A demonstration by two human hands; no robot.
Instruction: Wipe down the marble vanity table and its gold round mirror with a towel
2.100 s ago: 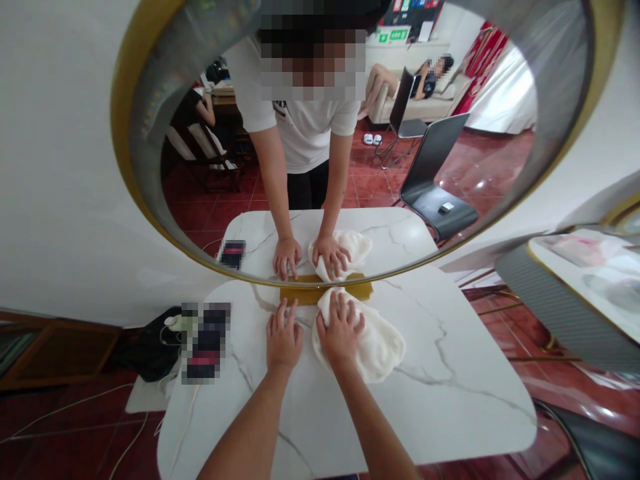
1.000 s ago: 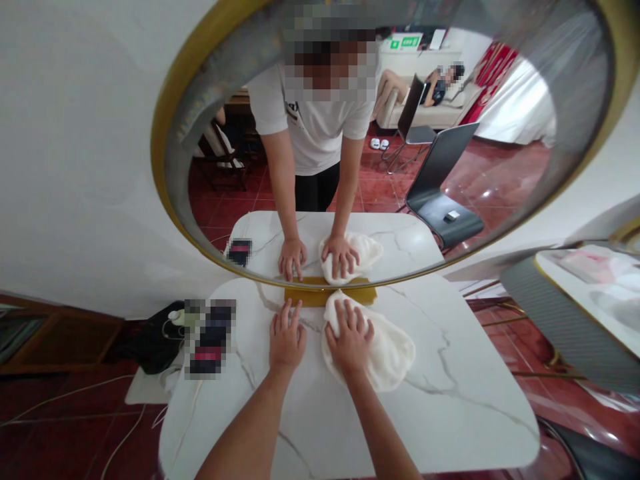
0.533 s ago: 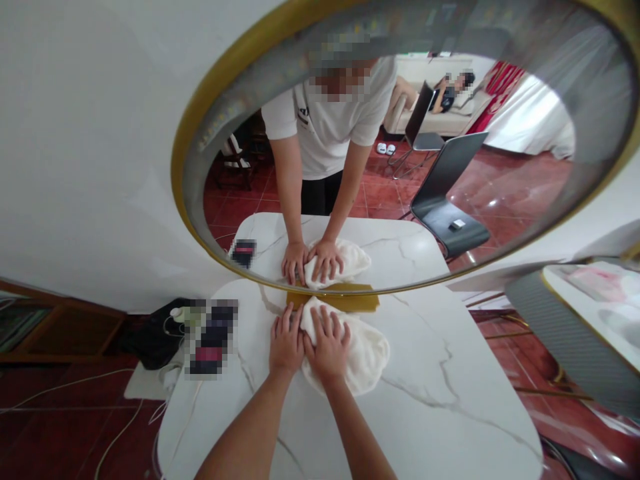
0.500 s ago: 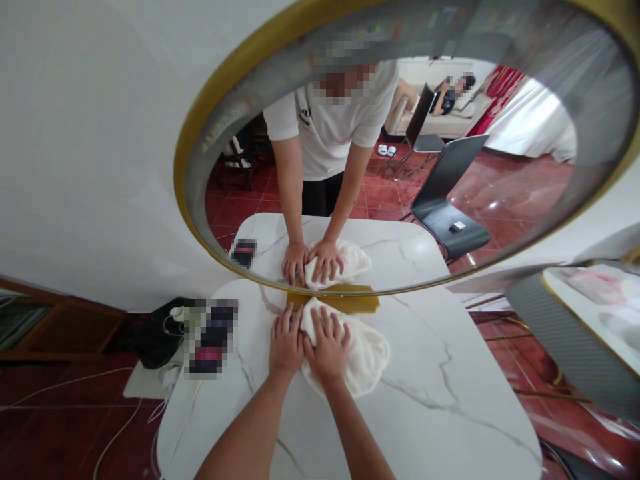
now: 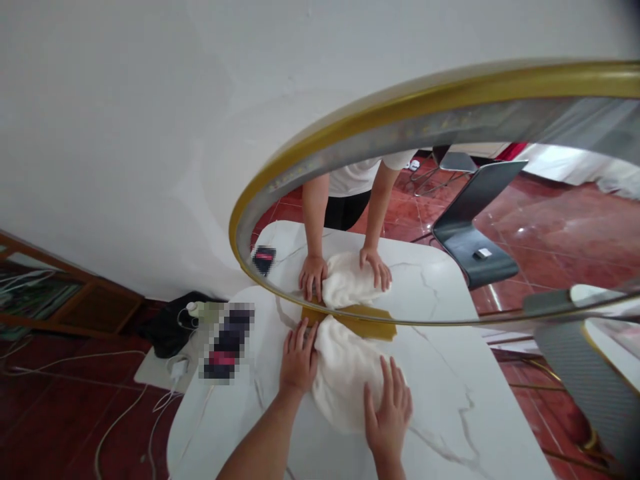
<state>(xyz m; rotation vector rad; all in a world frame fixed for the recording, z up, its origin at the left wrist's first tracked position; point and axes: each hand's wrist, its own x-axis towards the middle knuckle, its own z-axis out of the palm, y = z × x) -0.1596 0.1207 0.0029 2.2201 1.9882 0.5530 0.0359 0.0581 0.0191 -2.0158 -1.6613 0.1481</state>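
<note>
A white cloth (image 5: 345,383), soft and rumpled, lies on the marble-patterned table (image 5: 450,427) at the foot of the mirror. Along its left edge rests my left hand (image 5: 299,360), fingers stretched forward near the gold mirror base (image 5: 370,323). Something small and dark shows under those fingers in the reflection; I cannot make out what it is. My right hand (image 5: 390,407) is over the cloth's right side, its thumb apart from the fingers and nothing gripped in it.
A gold-rimmed oval mirror (image 5: 450,233) stands over the table's far side, against the wall. Left of my hands is a pixelated dark phone-like item (image 5: 227,347). Cables, a white charger (image 5: 179,368) and a black bag (image 5: 167,327) lie farther left. At right stands a grey ribbed piece of furniture (image 5: 585,380).
My right hand has moved right, from the cloth's left part beside my left hand to its right side. My left hand stays at the left edge. The camera view has tilted up and left.
</note>
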